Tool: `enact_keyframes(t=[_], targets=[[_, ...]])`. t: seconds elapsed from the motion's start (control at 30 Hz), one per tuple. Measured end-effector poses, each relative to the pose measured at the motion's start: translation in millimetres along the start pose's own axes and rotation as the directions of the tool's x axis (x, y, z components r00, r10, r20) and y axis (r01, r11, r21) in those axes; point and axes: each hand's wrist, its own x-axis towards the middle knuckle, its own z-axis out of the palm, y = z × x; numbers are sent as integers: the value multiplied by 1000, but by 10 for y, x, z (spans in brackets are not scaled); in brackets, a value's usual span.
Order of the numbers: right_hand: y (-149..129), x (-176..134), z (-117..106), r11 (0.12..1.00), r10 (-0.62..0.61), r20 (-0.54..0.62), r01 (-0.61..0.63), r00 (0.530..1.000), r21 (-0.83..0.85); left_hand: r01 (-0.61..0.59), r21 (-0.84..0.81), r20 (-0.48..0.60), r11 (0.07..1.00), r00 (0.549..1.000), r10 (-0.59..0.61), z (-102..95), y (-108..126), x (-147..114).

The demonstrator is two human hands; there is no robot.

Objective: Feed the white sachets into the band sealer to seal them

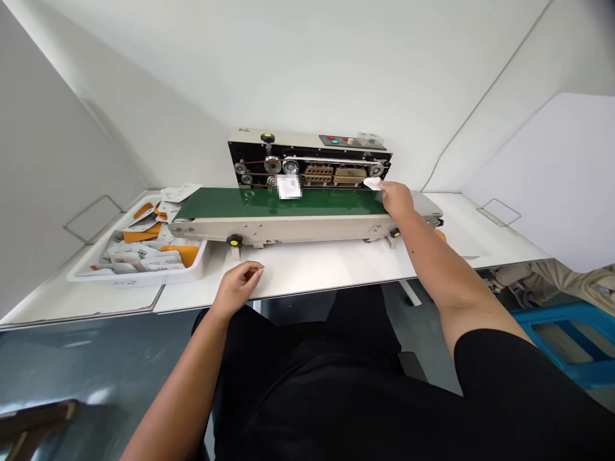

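Observation:
A continuous band sealer (307,160) with a green conveyor belt (327,203) stands on the white table. At its right end my right hand (398,200) pinches a small white packet (372,184), which lies against the sealing head's right-hand wheel area. Another white packet (289,187), its print blurred out, stands at the sealing head farther left, above the belt. My left hand (239,286) rests at the table's front edge, below the conveyor. Its fingers are loosely curled, thumb near the fingertips, and nothing shows in them.
A white bin (185,276) full of white and orange packets sits left of the conveyor's end. Black knobs (234,241) stick out from the conveyor's front. Pale panels with wire handles (500,214) flank the table. A blue stool (557,320) and another person's leg (538,275) are at the right.

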Motion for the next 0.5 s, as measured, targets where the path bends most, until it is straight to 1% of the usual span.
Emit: enact_keyframes(t=[0.13, 0.23, 0.33, 0.4, 0.47, 0.5], targets=[[-114, 41, 49, 1000, 2, 4, -3, 1000, 24, -12, 43, 3, 999, 1000, 12, 4, 3, 14], [-125, 45, 4, 1000, 15, 5, -15, 1000, -12, -19, 60, 8, 998, 1000, 19, 7, 17, 14], [-5, 9, -108, 996, 64, -12, -65, 998, -68, -26, 83, 18, 996, 1000, 25, 4, 40, 10], [118, -24, -176, 988, 128, -35, -131, 991, -85, -39, 99, 36, 994, 999, 36, 2, 53, 12], [213, -36, -198, 981, 178, -51, -181, 983, -70, -49, 104, 47, 993, 998, 45, 4, 59, 19], [234, -27, -184, 981, 184, -50, -187, 982, -52, -51, 105, 47, 993, 998, 46, 6, 59, 23]])
